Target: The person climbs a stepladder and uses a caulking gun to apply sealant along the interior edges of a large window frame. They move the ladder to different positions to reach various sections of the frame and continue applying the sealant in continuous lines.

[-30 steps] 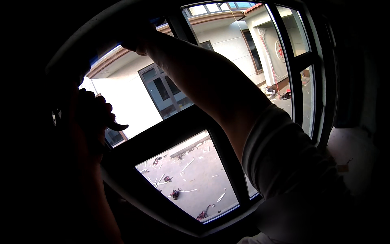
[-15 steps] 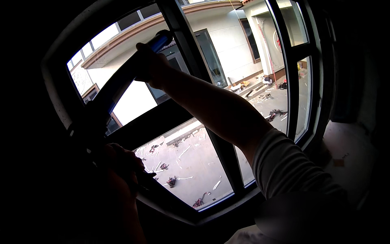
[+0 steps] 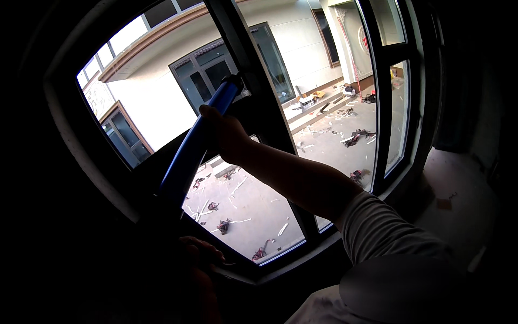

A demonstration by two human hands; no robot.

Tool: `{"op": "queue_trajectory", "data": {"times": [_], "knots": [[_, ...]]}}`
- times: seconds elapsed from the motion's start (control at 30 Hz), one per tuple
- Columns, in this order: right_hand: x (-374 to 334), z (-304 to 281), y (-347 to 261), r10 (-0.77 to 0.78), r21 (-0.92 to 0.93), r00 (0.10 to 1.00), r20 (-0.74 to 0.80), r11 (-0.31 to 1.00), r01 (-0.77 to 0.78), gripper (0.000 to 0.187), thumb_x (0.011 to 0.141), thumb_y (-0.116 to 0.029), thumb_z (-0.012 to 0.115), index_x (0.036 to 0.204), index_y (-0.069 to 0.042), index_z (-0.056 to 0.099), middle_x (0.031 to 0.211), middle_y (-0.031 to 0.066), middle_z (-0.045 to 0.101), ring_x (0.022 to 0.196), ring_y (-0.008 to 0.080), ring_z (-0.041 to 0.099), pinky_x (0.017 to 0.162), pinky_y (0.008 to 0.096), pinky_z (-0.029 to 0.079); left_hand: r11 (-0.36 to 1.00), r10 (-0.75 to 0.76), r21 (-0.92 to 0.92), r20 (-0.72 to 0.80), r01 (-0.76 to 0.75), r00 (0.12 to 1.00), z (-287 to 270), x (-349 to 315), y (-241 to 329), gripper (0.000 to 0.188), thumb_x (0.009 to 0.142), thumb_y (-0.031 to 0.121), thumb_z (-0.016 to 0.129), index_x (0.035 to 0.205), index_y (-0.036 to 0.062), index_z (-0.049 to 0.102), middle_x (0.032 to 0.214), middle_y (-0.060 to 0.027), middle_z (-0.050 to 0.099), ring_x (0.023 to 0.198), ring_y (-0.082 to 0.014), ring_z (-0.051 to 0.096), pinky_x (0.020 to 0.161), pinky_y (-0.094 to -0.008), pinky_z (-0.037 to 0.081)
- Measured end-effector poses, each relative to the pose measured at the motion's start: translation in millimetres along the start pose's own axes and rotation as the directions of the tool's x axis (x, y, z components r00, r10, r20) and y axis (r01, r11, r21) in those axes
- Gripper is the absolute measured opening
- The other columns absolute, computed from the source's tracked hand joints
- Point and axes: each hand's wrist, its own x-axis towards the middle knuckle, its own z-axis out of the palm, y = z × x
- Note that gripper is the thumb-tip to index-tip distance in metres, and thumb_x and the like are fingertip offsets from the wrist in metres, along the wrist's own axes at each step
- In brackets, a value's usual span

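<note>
A caulking gun with a long blue barrel [image 3: 189, 148] slants up and to the right in front of a dark-framed window. Its black front end is close to the upright window bar [image 3: 272, 113], by the crossbar; whether the tip touches cannot be made out. My right hand [image 3: 229, 135] is wrapped round the barrel's upper part, thumb along its top. Lower down, my left hand [image 3: 202, 251] is closed at the gun's dark rear end. Deep shadow hides the handle and most of the left fingers.
Dark frame bars and the pale reveal edge [image 3: 89, 156] surround the panes. Beyond the glass lie a paved yard [image 3: 259, 208] with scattered scraps and a pale building [image 3: 162, 92]. At the right, a light floor [image 3: 453, 178] bears a small brown piece.
The caulking gun and both hands have moved down and a little right across the window. More of the blue barrel shows now. My hands keep their places on it.
</note>
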Motion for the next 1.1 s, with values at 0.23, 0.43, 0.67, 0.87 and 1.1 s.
{"op": "queue_trajectory", "data": {"times": [0.23,0.43,0.67,0.87,1.1], "knots": [[-21.8,-11.7,23.2,0.059,-0.032,0.998,-0.025,0.998,-0.06,0.066,0.087,-0.045,0.064,0.121,0.007,0.041,0.104,0.0192,0.053,0.096,0.0326,0.064,0.078,0.0447,0.061,0.999,0.047,-0.026,0.079,-0.045,0.996,-28.1,-13.1,-25.5,0.028,0.093,0.032,0.059,0.09,0.0047,0.056,0.07,-0.0104,0.061,0.061,-0.0215,0.064,0.056,-0.0329,0.052],[-28.2,-22.7,28.5,0.086,0.003,0.996,-0.028,0.996,-0.086,0.085,0.087,-0.049,0.064,0.135,0.011,0.027,0.12,0.025,0.048,0.113,0.0393,0.058,0.085,0.0467,0.059,0.996,-0.066,0.061,0.117,0.059,0.991,-35.4,-16.3,-24.2,0.035,0.095,0.038,0.058,0.092,0.0033,0.055,0.074,-0.0111,0.063,0.065,-0.021,0.066,0.055,-0.0319,0.051],[-27.3,-25.2,33.3,0.117,0.054,0.992,-0.051,0.992,-0.114,0.091,0.086,-0.048,0.065,0.139,0.01,0.02,0.127,0.0264,0.043,0.118,0.0418,0.053,0.093,0.0498,0.054,0.995,-0.086,-0.042,-0.012,0.085,0.996,-21.3,-16.9,-20.8,0.04,0.1,0.037,0.051,0.117,0.0007,0.056,0.083,-0.0116,0.063,0.069,-0.0198,0.063,0.054,-0.0316,0.051],[-82.2,-33.3,27.6,0.103,0.187,0.983,-0.15,0.98,-0.074,0.098,0.085,-0.049,0.068,0.146,0.003,0.012,0.137,0.0273,0.032,0.13,0.0421,0.039,0.103,0.0528,0.045,0.853,-0.518,-0.008,0.109,0.522,0.849,-96.3,-10.3,-18.7,0.04,0.097,0.03,0.058,0.12,-0.0022,0.054,0.066,-0.0054,0.055,0.051,-0.015,0.054,0.042,-0.026,0.042],[-216.4,-102.7,81.3,0.318,0.356,0.929,-0.191,0.904,-0.236,0.077,0.088,-0.049,0.064,0.135,-0.002,0.025,0.122,0.0196,0.043,0.116,0.0312,0.05,0.099,0.0428,0.048,0.82,-0.31,-0.295,0.493,0.491,0.813,-131.4,-37.2,-33.8,0.039,0.094,0.026,0.062,0.121,-0.0009,0.054,0.063,-0.0039,0.053,0.047,-0.0133,0.051,0.04,-0.0255,0.04]]}}
